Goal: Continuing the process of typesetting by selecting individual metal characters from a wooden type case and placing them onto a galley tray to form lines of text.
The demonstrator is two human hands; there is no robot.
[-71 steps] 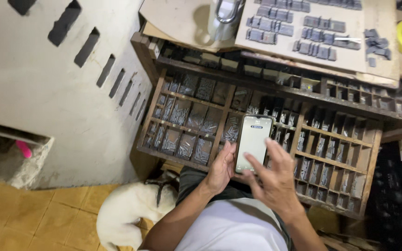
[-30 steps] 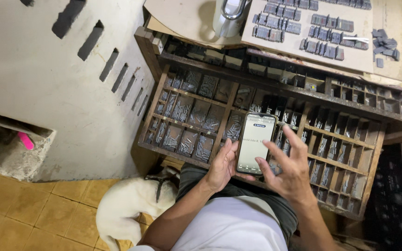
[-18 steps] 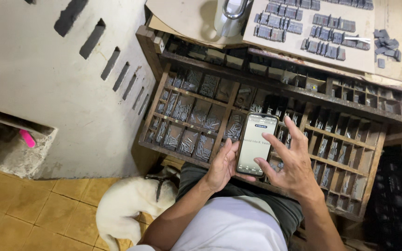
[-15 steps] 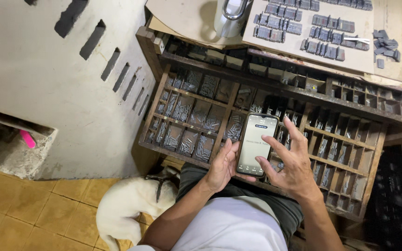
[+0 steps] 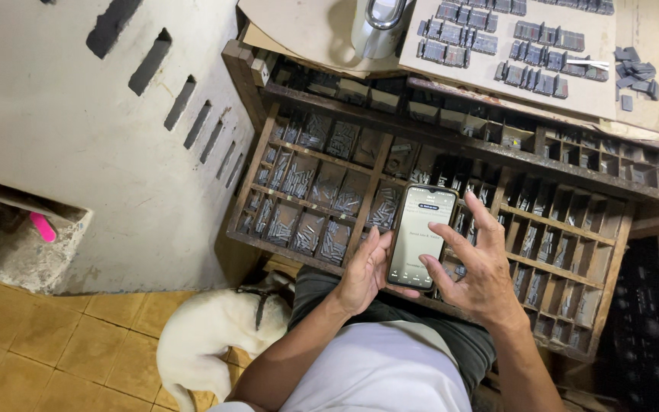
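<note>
while the left hand (image 5: 361, 275) clasps the lower edge of the smartphone (image 5: 421, 236) and keeps it upright above the wooden type case (image 5: 436, 221), the right hand (image 5: 476, 268) hovers just beside it with fingers spread, holding nothing and the thumb near the screen. the work seems to be in the middle, a lit pale page is open and being read or tapped. the phone is slim and dark-framed; a white dog (image 5: 215, 336) lies below.
</note>
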